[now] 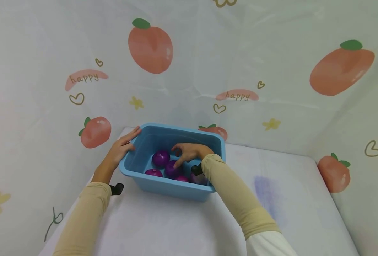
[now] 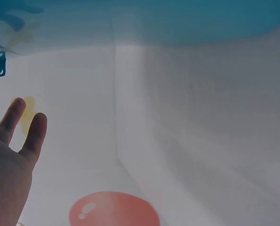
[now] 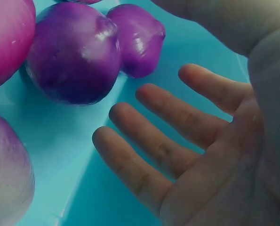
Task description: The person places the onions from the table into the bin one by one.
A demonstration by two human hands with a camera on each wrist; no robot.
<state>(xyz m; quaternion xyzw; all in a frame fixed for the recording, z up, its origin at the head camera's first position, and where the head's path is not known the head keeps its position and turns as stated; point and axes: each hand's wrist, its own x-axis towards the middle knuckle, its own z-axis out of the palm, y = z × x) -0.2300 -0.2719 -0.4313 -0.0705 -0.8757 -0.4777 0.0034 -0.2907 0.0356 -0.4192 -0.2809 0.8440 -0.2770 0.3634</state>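
A light blue plastic bin [image 1: 176, 192] holds several shiny purple onions [image 1: 161, 159], some magenta. In the right wrist view, a dark purple onion [image 3: 74, 52] touches a smaller onion [image 3: 137, 40] with a nub at its end. A pale whitish-purple onion [image 3: 8, 174] shows at the lower left. My right hand [image 1: 189, 152] reaches down inside the bin, fingers spread loosely, thumb close to an onion; whether it touches cannot be told. My left hand [image 1: 118, 149] rests at the bin's left rim, its fingers mostly straight; two fingers [image 2: 35, 136] stand apart from the wall.
The bin stands on a white-covered table [image 1: 176, 227], close to the back wall. A white cloth with fruit prints [image 1: 150, 49] hangs behind and at the sides. A bluish-purple smudge [image 1: 267, 192] marks the cover on the right.
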